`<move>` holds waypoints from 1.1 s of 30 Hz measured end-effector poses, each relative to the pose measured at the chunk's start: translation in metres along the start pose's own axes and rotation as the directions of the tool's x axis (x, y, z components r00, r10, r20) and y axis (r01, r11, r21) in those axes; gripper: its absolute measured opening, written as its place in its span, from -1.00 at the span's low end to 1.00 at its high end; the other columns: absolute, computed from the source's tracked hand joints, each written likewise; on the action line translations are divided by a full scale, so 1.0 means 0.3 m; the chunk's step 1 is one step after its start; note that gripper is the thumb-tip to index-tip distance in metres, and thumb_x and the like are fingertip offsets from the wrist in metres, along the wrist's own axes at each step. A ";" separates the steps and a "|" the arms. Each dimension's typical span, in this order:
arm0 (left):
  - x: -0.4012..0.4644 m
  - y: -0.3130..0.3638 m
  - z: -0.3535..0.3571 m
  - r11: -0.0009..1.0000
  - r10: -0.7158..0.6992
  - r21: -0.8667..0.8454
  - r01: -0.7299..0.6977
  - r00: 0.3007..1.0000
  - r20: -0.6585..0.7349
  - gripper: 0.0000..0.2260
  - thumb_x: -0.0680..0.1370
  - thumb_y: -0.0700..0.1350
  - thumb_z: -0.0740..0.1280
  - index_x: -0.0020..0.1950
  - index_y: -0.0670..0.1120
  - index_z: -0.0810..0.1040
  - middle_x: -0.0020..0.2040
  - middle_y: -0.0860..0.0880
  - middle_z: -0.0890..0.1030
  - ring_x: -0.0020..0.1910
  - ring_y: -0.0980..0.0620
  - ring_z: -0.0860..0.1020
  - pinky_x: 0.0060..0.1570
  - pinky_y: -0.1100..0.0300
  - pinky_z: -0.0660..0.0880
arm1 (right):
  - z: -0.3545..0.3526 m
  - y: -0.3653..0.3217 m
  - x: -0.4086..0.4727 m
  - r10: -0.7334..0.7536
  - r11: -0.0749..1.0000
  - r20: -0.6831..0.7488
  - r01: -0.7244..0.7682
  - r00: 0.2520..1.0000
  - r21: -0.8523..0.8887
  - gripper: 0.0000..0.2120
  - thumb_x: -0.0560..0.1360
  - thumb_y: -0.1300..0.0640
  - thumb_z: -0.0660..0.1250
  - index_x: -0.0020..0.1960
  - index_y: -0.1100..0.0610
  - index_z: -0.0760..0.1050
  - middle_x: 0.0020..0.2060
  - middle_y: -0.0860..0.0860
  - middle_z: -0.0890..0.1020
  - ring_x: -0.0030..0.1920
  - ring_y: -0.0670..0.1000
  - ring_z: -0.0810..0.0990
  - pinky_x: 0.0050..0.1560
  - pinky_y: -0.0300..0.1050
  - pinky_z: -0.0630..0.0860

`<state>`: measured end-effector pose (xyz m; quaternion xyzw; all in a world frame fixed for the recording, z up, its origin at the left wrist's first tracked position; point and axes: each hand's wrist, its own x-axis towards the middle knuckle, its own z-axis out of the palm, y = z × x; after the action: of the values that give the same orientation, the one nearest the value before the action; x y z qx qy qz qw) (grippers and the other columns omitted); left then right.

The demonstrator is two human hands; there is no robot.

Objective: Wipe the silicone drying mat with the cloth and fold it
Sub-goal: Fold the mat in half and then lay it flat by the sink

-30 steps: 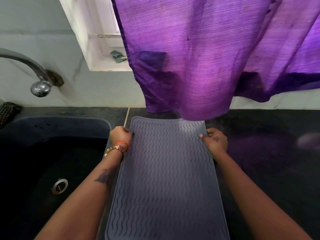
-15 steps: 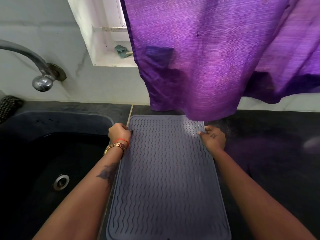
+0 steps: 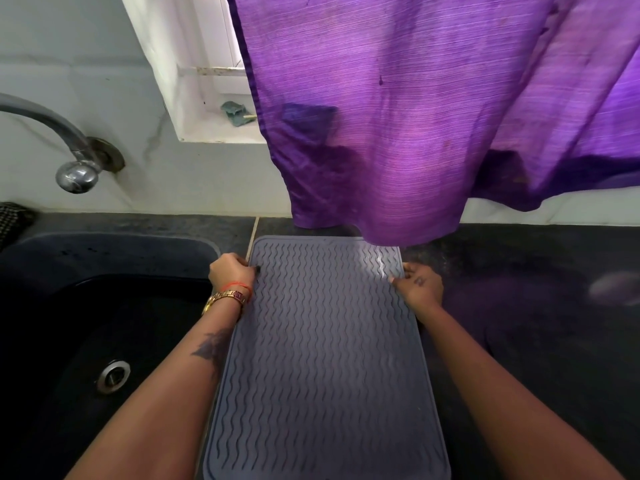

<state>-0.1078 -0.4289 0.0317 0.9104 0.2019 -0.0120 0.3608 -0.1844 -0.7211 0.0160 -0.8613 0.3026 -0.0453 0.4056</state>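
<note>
Grey silicone drying mat (image 3: 325,358) lies flat and unfolded on the dark counter (image 3: 540,358), left edge along the sink (image 3: 86,306), far end near the wall under a purple curtain (image 3: 415,116); left hand (image 3: 232,273) pinches the mat's left edge near the far corner; right hand (image 3: 419,285) pinches the right edge opposite.
</note>
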 end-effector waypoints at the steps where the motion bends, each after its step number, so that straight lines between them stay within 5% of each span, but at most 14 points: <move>1: -0.005 -0.002 -0.002 1.000 0.002 0.008 -0.002 1.000 0.001 -0.78 0.42 -0.08 0.48 -0.03 -0.19 0.64 -0.03 -0.18 0.65 0.02 -0.12 0.59 -0.01 0.11 0.49 | -0.003 -0.001 -0.005 0.003 1.000 0.009 -0.003 1.000 -0.007 -0.80 0.43 0.11 0.44 0.03 0.12 0.62 -0.11 0.07 0.69 -0.19 0.02 0.60 -0.09 -0.20 0.53; 15: -0.185 -0.111 -0.105 0.995 -0.035 0.096 0.026 0.995 0.092 -0.80 0.42 -0.12 0.46 -0.04 -0.21 0.65 -0.04 -0.20 0.65 -0.01 -0.17 0.60 -0.04 0.10 0.52 | -0.104 0.103 -0.286 -0.010 0.998 0.136 0.017 0.991 -0.054 -0.63 0.41 0.09 0.45 0.21 0.10 0.54 0.08 0.02 0.64 0.02 0.05 0.61 -0.09 -0.20 0.47; 33: -0.367 -0.257 -0.197 0.993 -0.053 0.115 0.023 0.963 0.266 -0.66 0.38 -0.12 0.51 0.05 -0.26 0.55 -0.02 -0.20 0.62 -0.05 -0.11 0.62 -0.01 0.00 0.60 | -0.150 0.195 -0.584 -0.015 0.987 0.175 0.043 0.984 -0.155 -0.58 0.39 0.10 0.45 0.24 0.04 0.50 0.08 0.04 0.62 0.02 0.08 0.59 -0.05 -0.10 0.54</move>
<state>-0.2452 -0.3786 0.0437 0.9149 0.1676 -0.1533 0.3336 -0.3697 -0.6822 0.0330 -0.8958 0.2562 0.0483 0.3601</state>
